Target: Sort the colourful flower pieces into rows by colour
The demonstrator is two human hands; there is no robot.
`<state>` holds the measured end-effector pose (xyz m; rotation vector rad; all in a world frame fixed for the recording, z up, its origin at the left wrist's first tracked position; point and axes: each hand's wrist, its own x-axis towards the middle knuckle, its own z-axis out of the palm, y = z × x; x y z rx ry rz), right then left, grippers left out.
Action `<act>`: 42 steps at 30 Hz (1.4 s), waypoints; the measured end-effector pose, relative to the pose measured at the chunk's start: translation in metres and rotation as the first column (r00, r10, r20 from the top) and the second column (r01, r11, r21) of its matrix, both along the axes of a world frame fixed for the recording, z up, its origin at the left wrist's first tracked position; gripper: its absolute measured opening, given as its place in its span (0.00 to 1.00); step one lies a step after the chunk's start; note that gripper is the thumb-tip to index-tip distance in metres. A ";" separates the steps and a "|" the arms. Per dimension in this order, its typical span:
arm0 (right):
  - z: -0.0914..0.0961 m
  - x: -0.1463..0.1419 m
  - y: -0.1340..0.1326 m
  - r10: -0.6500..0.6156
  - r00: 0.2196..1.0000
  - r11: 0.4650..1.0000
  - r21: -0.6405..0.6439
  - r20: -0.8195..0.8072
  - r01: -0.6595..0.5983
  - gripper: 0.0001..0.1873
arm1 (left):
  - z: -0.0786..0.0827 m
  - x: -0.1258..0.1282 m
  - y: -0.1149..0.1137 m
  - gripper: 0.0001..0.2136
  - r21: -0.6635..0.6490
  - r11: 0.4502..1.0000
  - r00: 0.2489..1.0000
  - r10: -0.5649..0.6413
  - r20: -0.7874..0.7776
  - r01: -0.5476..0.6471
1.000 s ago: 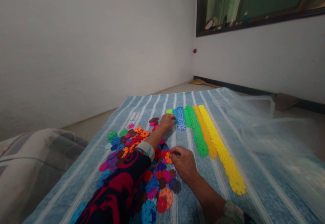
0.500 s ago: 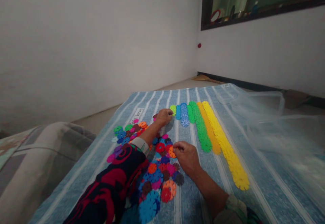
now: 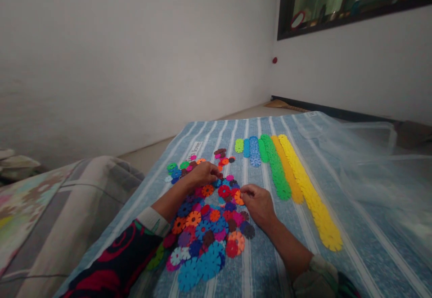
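Observation:
A loose pile of colourful notched plastic snowflake discs point(image 3: 203, 229) lies on the blue striped cloth. Over its upper part is my left hand point(image 3: 202, 174), fingers closed together beside a dark red disc; whether they grip it I cannot tell. My right hand point(image 3: 259, 204) is at the pile's right edge, thumb and fingertips pinched next to an orange disc point(image 3: 238, 197). What it holds, if anything, is hidden. Farther back, overlapping discs form rows by colour: a short lime one point(image 3: 239, 145), a speckled blue one point(image 3: 255, 152), a long green one point(image 3: 277, 172) and a yellow one point(image 3: 312, 196).
Clear plastic containers point(image 3: 367, 138), partly blurred, stand on the right of the striped cloth point(image 3: 270, 262). A grey draped fabric point(image 3: 91, 203) bulges at the left. Behind are a white wall point(image 3: 151, 55) and a dark-framed window point(image 3: 281, 10).
My left hand has moved back from beside the lime row to the pile, uncovering several brown and orange discs. My right hand stays by the orange disc. The view has swung slightly left.

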<state>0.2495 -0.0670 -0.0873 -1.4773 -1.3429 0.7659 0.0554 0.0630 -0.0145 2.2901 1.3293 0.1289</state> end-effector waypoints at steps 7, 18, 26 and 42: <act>-0.001 0.003 0.000 0.043 0.999 0.999 0.018 0.017 -0.043 0.10 | -0.003 -0.005 -0.010 0.18 0.090 0.993 0.992 -0.071 -0.103 0.081; -0.003 0.003 0.001 0.033 0.999 0.999 0.023 0.012 -0.033 0.10 | -0.006 -0.007 -0.017 0.04 0.056 0.998 0.999 -0.018 -0.045 0.021; -0.004 0.004 0.000 0.037 0.999 0.999 0.031 0.025 -0.038 0.10 | -0.011 -0.017 -0.012 0.06 -0.128 0.990 0.988 0.076 0.136 -0.059; -0.004 0.001 0.002 0.032 0.999 0.999 0.014 0.002 -0.032 0.10 | -0.012 0.032 0.009 0.05 -0.106 0.970 0.910 0.243 0.335 -0.219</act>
